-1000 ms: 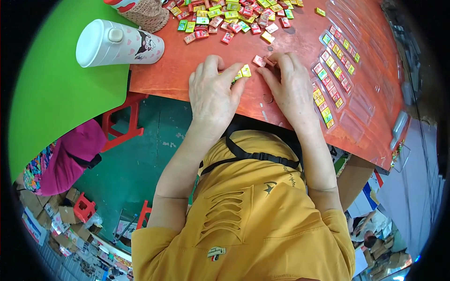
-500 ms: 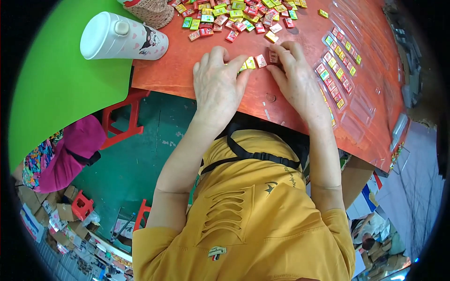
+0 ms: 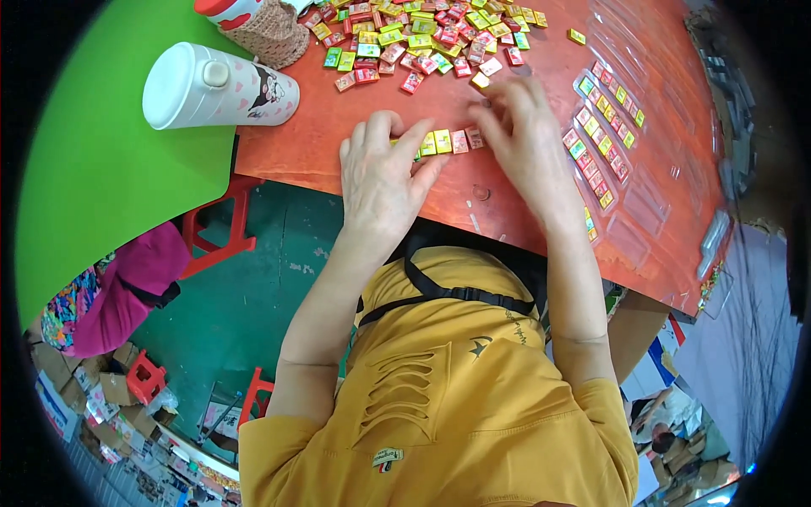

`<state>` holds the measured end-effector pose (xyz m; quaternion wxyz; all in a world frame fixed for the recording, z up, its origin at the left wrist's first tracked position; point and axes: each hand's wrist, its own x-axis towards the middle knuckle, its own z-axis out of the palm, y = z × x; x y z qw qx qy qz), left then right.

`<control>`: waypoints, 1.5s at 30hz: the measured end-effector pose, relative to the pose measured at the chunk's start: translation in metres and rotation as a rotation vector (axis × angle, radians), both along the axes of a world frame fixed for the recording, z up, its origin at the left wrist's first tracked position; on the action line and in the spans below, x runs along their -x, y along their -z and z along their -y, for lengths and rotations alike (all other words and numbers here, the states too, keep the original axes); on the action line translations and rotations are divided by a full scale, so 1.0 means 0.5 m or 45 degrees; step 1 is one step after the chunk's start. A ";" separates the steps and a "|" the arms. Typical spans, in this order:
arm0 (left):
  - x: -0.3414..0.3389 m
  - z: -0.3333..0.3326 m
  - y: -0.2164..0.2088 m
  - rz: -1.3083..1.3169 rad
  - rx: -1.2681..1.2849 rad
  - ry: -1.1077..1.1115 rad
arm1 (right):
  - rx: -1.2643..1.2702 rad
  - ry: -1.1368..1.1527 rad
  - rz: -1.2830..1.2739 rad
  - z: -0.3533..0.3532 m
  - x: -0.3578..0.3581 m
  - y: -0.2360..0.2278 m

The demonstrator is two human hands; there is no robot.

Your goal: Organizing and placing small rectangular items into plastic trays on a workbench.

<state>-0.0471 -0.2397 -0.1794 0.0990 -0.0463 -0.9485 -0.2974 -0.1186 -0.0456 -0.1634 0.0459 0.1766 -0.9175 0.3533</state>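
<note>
A short row of small flat boxes (image 3: 443,141), yellow and pink, lies on the red table near its front edge. My left hand (image 3: 380,173) closes round the left end of this row, thumb on the near side and fingers on the far side, hiding part of it. Just right of the row, my right hand (image 3: 522,127) is raised with curved fingers apart, and I see nothing between them. Its fingertips are slightly blurred, near a yellow box (image 3: 481,79) at the near edge of a loose pile of similar boxes (image 3: 422,40).
On the right, clear plastic trays (image 3: 642,203) lie flat, some compartments holding rows of boxes (image 3: 594,165). A white lidded cup (image 3: 228,89) and a bottle in a knitted cover (image 3: 269,38) stand left, by a green surface (image 3: 93,160). A red stool (image 3: 221,232) stands below.
A pink box formerly at my right fingertips now sits at the row's right end. My right hand has lifted off it toward the pile. The view has shifted slightly.
</note>
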 end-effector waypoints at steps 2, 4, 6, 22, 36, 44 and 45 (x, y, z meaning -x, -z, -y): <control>0.001 -0.001 0.002 0.005 0.007 0.002 | 0.032 0.081 -0.083 0.006 0.026 0.018; 0.001 0.000 0.005 0.016 0.018 0.009 | -0.110 0.024 -0.193 0.002 0.043 0.039; 0.002 0.001 0.005 0.018 0.008 0.019 | -0.115 0.005 -0.222 -0.012 0.040 0.044; 0.003 -0.018 0.007 -0.044 0.073 -0.039 | -0.198 -0.299 -0.029 -0.014 -0.065 -0.004; 0.003 -0.019 0.001 -0.042 0.072 -0.046 | -0.034 0.117 -0.029 0.004 0.055 0.013; -0.015 0.014 -0.008 0.090 -0.026 -0.002 | -0.204 0.017 -0.085 -0.038 0.040 0.001; -0.017 0.019 -0.004 0.078 -0.052 0.002 | -0.196 -0.067 -0.009 -0.046 0.024 -0.014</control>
